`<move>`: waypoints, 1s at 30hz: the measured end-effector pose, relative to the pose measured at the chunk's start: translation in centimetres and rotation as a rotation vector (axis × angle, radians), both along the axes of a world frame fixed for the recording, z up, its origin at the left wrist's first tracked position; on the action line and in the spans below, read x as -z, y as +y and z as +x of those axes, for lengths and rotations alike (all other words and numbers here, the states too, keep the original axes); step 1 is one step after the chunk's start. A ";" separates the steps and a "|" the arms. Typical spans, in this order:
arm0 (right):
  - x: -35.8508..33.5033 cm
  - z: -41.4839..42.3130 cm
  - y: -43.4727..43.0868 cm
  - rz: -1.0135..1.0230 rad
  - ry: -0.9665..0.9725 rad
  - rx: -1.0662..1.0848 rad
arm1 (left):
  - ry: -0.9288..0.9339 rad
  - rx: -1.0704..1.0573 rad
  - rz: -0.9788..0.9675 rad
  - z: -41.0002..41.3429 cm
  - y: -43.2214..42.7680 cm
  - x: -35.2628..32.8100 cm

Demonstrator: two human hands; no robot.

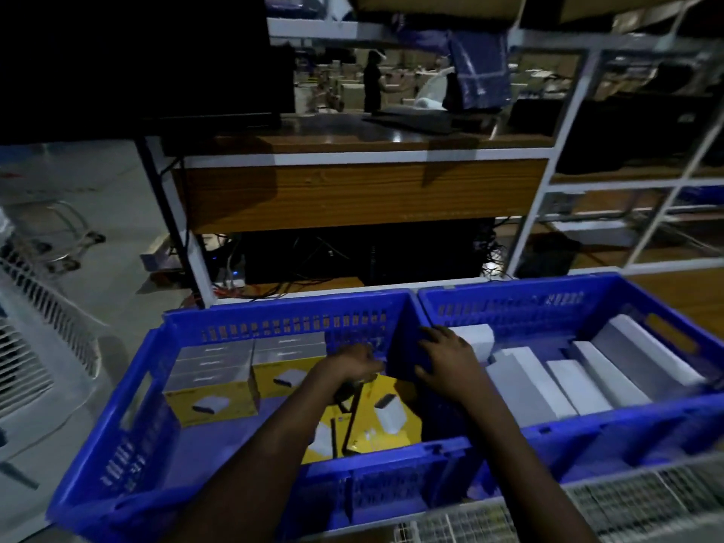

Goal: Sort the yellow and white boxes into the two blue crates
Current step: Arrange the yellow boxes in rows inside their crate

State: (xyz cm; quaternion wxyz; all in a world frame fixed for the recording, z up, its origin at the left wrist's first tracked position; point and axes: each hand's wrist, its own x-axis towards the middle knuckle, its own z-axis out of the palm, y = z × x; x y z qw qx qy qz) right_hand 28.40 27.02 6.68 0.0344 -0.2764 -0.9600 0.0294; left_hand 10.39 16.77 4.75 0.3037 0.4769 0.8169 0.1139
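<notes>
Step in hand: sorting well advanced, judging by both crates part-filled
Left crate [129,417]: yellow boxes [213,401] stacked at 10 o'clock, more lying flat at 6 o'clock
Right crate [509,303]: white boxes [564,382] in a leaning row toward 3 o'clock
Left hand [352,364]: fingers curled at the dividing walls; contents, if any, cannot be told
Right hand [446,360]: fingers spread, resting on the wall, holding no box
Next move: probably a firm grip on a flat yellow box, then stacking
Surroundings: dim warehouse; wooden desk [352,194] at 12 o'clock, white wire rack [587,507] at 5 o'clock
</notes>
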 end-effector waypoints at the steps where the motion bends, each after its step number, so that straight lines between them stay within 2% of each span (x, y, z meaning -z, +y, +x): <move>1: -0.1 0.0 -0.1 0.008 0.002 -0.004 | -0.034 -0.017 -0.011 0.1 0.3 1.1; 6: -0.2 -0.1 -0.2 0.052 -0.007 -0.009 | -0.231 -0.017 -0.039 0.4 -0.4 3.6; 13: 0.1 -0.4 -0.1 0.077 0.010 0.019 | -0.402 -0.122 0.211 0.2 -1.0 2.7; 18: 0.6 -0.2 0.0 0.020 0.195 -0.001 | -0.420 -0.230 0.413 -0.2 -1.5 0.6; 21: 0.2 -0.9 -0.6 -0.155 0.395 -0.037 | -0.480 -0.386 0.556 -1.5 -1.9 -0.5; 25: -0.9 -3.7 -3.0 -0.441 0.567 -0.058 | -0.435 -0.485 0.721 -4.0 -4.1 -1.5; 27: -1.3 -5.7 -4.4 -0.548 0.586 -0.078 | -0.422 -0.540 0.796 -5.0 -5.7 -2.1; 30: -1.8 -9.1 -6.4 -0.740 0.513 -0.082 | -0.342 -0.687 0.888 -6.7 -8.1 -2.5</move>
